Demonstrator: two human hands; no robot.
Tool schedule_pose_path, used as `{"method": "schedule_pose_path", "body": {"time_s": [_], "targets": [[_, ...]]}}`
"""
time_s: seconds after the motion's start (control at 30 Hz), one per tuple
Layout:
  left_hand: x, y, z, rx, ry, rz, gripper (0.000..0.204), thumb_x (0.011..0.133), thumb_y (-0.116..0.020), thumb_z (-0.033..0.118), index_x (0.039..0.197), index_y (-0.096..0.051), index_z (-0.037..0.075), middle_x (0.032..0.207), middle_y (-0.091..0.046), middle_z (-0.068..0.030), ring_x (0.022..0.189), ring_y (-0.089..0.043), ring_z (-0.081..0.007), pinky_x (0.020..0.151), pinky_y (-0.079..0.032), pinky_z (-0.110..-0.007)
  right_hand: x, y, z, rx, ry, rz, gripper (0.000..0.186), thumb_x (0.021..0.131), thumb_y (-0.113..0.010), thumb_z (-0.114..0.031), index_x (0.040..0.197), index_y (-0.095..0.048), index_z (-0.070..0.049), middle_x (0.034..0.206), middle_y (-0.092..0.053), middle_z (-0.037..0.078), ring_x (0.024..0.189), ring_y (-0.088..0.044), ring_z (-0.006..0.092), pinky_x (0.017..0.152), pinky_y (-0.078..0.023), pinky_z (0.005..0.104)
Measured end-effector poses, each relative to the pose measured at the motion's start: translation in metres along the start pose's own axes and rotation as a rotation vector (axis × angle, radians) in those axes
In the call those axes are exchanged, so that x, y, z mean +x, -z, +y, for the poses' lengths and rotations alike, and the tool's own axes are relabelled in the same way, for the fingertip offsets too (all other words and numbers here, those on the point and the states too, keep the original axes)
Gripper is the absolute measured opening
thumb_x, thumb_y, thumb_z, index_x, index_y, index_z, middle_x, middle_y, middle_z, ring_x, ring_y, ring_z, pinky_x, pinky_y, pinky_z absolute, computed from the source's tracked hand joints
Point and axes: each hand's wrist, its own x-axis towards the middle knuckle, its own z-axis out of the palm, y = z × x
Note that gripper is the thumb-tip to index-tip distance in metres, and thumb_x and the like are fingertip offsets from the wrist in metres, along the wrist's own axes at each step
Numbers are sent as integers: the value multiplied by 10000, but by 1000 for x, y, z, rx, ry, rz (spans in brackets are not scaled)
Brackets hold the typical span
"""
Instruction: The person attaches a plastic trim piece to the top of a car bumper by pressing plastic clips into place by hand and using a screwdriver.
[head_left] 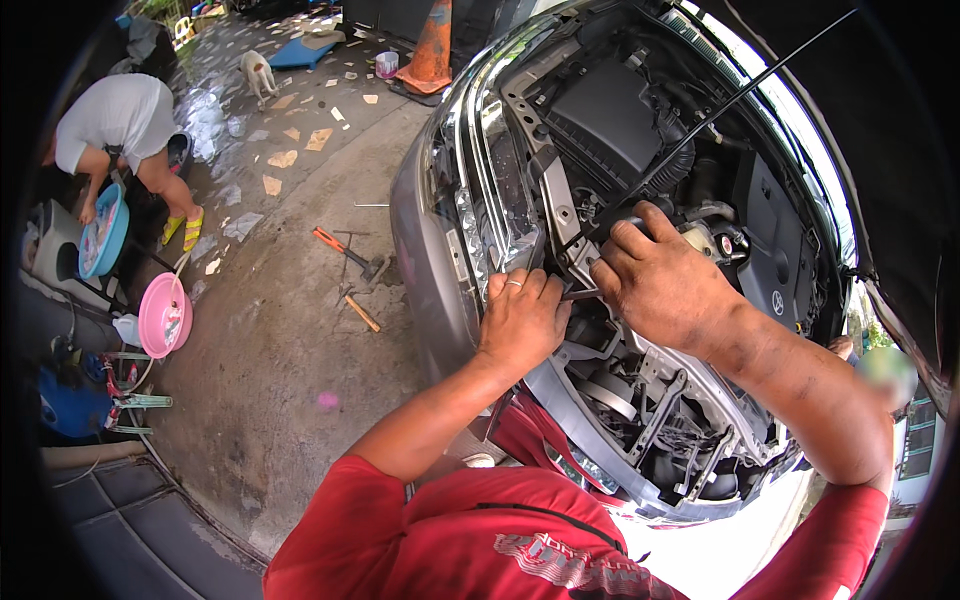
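Under the raised hood of a grey car, my left hand is closed over the inner end of the headlight, its fingers bent against the lens. My right hand is closed beside it, above the front body panel. A thin metal shaft spans the gap between my hands and runs into the right fist; its ends are hidden. The hood prop rod slants down behind my right fingers. A black air filter box and the engine cover lie beyond.
On the concrete lie an orange-handled hammer, a wooden-handled tool and a thin rod. A traffic cone stands ahead. At left a person bends over a blue basin, near a pink basin. Another person is at right.
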Motion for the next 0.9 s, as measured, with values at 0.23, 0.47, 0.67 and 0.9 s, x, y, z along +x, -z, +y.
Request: {"method": "schedule_pose_path", "body": {"time_s": [0.23,0.47,0.67,0.9], "targets": [[1,0,-1,-17,7,-12,188,893,-786,240,999,-731,95,947,-654,-74,989,-635,-275,902,-414,-450,12,-21,-18,1059,-1076,-397,506,1101,-592,-395,898,-763,36,917,-778,231,926,-760,421,930,-576,523],[0,1,-4,9,12,20,192,892,-785,233,1014,-736,92,954,-655,-73,988,-633,-277,909,-418,-455,-2,6,-19,467,-342,-206,435,1075,-627,-374,1206,-735,26,989,-768,161,1092,-718,322,1068,-528,469],[0,0,-2,0,1,-2,185,890,-781,231,1001,-728,92,968,-652,-80,1005,-629,-283,920,-419,-463,-5,-5,-3,188,26,-24,314,974,-673,-237,1159,-731,10,923,-759,90,1085,-701,254,1145,-472,437],[0,-6,-2,4,-13,43,179,908,-783,241,981,-725,88,962,-658,-86,989,-628,-282,915,-417,-465,33,-20,-2,848,-881,-263,534,1111,-585,-425,900,-780,25,765,-752,220,812,-764,407,904,-588,502]]}}
